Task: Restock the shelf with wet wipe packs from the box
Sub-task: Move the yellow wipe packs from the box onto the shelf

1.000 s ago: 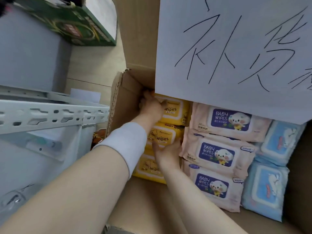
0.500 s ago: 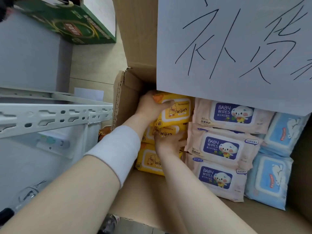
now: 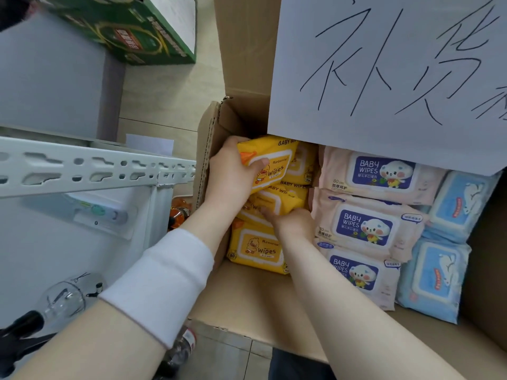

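Observation:
An open cardboard box [image 3: 247,300] holds yellow, pink and blue wet wipe packs. My left hand [image 3: 233,174] grips the top yellow pack [image 3: 277,165] by its left end, thumb across its label, and the pack is tilted up out of the stack. My right hand [image 3: 290,223] grips the second yellow pack [image 3: 277,201] just below it. A third yellow pack [image 3: 258,248] lies flat underneath. Pink packs [image 3: 367,226] fill the middle of the box and blue packs [image 3: 436,281] the right. The white metal shelf [image 3: 90,171] stands to the left.
A white paper sign [image 3: 384,64] with handwriting covers the box's raised flap and hides the far packs. A green carton [image 3: 137,31] lies on the floor at the upper left. Bottles [image 3: 178,212] stand between shelf and box, and a glass [image 3: 65,300] lies at the lower left.
My left hand has lifted the top yellow pack up and tilted it out of the stack. My right hand has closed round the second yellow pack.

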{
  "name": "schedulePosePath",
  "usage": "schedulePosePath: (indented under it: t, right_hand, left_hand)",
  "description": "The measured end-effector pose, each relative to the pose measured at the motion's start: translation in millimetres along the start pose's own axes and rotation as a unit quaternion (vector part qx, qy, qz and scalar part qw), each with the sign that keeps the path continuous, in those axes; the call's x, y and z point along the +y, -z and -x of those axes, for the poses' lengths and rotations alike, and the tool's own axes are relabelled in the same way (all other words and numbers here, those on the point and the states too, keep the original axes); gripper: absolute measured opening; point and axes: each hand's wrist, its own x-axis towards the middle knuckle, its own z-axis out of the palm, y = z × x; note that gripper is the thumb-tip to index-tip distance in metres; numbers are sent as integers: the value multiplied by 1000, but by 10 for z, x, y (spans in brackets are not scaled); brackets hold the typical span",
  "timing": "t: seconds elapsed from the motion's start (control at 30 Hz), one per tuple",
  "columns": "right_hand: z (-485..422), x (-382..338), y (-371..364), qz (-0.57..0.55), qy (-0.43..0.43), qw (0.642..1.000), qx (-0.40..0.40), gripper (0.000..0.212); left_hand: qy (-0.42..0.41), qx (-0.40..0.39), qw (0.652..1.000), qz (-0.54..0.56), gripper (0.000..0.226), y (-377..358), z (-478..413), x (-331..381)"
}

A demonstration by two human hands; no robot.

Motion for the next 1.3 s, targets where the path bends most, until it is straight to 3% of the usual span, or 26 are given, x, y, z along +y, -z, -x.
schedulePosePath:
  t: [0.1,0.2,0.33,0.43,0.6,0.77,0.83,0.9,1.0,1.13,1.3]
  right_hand:
    - [110,2,-2,59,44,997,-35,55]
    - [206,34,-69,151,84,985,4,69]
    - [222,227,31,-28,95,995,-16,27]
    - [489,472,347,-111,139,984,-1,15]
    - [1177,923,1063,-134,172,976,-12,27]
    - [2053,1295,1635,-111,230,963,-86,34]
    - [2513,1366,1787,-95,264,949,-143,66]
    - [3002,1379,1881,-72,299,931,-195,91]
    - [3784,1310,1877,-34,360,896,-257,91]
    - [4850,1202,1603,-6,415,845,-337,60]
    - [5832,1230,837,64,505,766,-394,83]
  left_hand:
    - [-13,18,1000,0,47,60,59,50]
    - [-22,31,999,1,48,142,176,60]
    - [-27,53,998,35,44,317,439,43]
    - [-2,73,992,99,43,509,741,27]
    - [69,106,968,219,48,974,1610,71]
    - [103,175,909,365,15,1509,2869,168]
    - [89,213,888,399,14,1767,3456,205]
    - [67,247,871,420,27,2089,4035,214]
    - [36,298,846,440,46,2650,4893,162]
    - [-17,410,798,441,34,3370,5882,-97]
    - [-29,510,739,439,32,3986,6923,-776]
